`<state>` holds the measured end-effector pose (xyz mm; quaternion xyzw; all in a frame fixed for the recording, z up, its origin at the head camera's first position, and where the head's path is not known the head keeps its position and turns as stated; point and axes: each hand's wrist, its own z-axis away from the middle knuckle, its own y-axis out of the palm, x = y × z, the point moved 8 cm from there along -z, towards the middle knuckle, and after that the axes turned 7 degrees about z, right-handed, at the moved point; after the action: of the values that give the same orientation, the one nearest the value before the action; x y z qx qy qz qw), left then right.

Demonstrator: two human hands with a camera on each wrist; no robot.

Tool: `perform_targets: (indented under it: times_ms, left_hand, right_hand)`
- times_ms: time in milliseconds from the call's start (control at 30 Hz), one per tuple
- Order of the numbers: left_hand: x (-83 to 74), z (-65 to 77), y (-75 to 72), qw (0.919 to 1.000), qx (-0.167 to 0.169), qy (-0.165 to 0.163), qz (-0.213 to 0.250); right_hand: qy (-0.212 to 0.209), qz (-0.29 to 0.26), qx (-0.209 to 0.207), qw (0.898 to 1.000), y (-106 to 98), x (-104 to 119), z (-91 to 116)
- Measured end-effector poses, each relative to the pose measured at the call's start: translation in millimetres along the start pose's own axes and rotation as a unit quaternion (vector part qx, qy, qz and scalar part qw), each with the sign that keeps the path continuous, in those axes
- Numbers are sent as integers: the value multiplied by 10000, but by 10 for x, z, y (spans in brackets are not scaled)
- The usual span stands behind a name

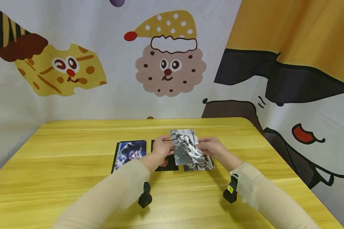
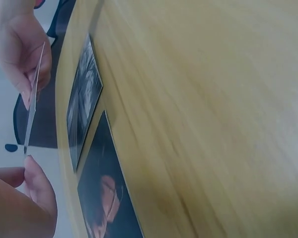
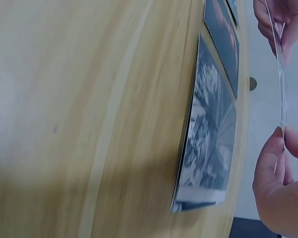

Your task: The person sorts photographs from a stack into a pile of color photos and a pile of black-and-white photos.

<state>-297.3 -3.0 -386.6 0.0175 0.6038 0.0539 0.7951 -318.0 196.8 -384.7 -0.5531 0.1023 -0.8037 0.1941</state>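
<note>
A black-and-white photo card (image 1: pixel 186 148) showing a couple is held up above the table between both hands. My left hand (image 1: pixel 162 148) pinches its left edge, and my right hand (image 1: pixel 212 147) pinches the right edge. In the left wrist view the card (image 2: pixel 35 99) appears nearly edge-on, with thumb and fingers at each end. Below it on the table lies a stack of photo cards (image 3: pixel 206 134) with a grey picture on top. Beside that stack is a dark card (image 2: pixel 107 198) with a partly visible face, partly covered by my left hand in the head view.
At the left of the row sits another stack, with a blue-and-purple picture card (image 1: pixel 132 152) on top. The yellow wood-grain table (image 1: pixel 74 184) reaches back to a cartoon-printed curtain (image 1: pixel 117 105). Each wrist carries a small black camera.
</note>
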Motion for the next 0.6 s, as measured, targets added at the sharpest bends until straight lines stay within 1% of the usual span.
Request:
perform_targets:
  times_ms: [167, 333, 400, 600]
  left_hand:
    - [58, -17, 102, 10000, 20, -50, 55]
    - [50, -23, 224, 9997, 224, 79, 84]
    - [58, -22, 268, 9996, 274, 73, 89]
    - [144, -23, 357, 9998, 191, -60, 9]
  right_hand:
    - [29, -24, 8, 10000, -86, -49, 33]
    - [117, 141, -118, 9998, -185, -114, 51]
    - [106, 174, -150, 9997, -221, -140, 50]
    - [32, 442, -203, 9988, -290, -199, 30]
